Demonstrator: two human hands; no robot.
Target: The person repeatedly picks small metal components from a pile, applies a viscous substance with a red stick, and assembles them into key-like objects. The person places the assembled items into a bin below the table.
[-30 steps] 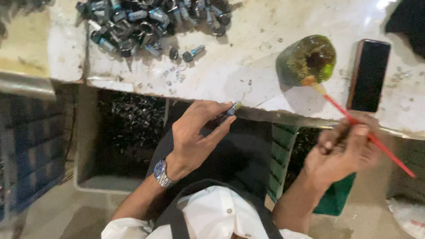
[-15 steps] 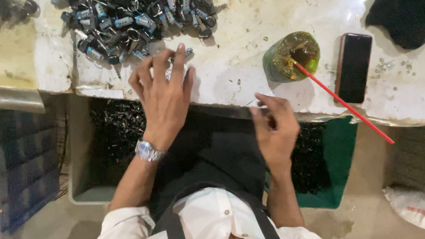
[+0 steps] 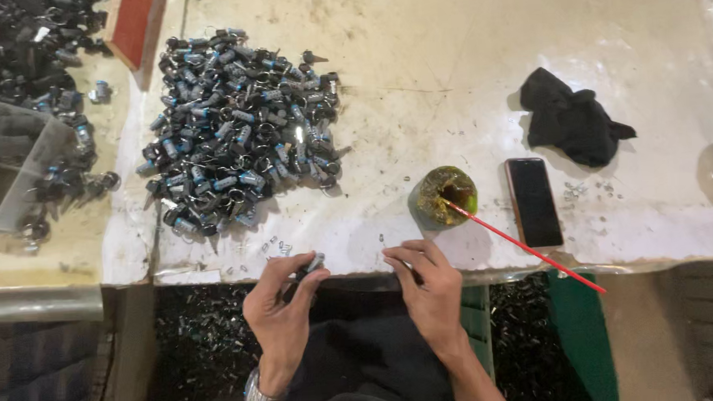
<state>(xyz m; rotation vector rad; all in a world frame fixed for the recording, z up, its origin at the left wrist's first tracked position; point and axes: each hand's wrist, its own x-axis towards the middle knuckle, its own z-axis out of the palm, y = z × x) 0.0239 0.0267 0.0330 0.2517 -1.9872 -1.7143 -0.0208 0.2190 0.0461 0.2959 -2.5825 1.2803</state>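
Dark metal, short and cylindrical, the small lock barrel part (image 3: 309,266) sits pinched between the fingertips of the left hand (image 3: 281,314), right at the near edge of the worn cream-coloured worktable (image 3: 464,73). Its long axis runs diagonally, the lighter end pointing up and to the right, away from the person, the darker end buried among the fingers. The left hand is closed around it, with a silver wristwatch (image 3: 257,397) on the wrist below. The right hand (image 3: 433,290) lies just beside, fingers curled loosely with their tips resting on the table edge; it grips nothing that can be seen. Between the two hands a narrow gap of table edge stays bare. Farther back on the table, well apart from the hands, lies a large heap of small grey and black cylindrical parts (image 3: 239,125). To the right of the hands stands a green round pot (image 3: 444,194) with a thin red stick (image 3: 530,248) leaning out of it past the table edge, a black phone (image 3: 533,201) and a crumpled black cloth (image 3: 572,124) beyond. Open tabletop spreads between heap and cloth.
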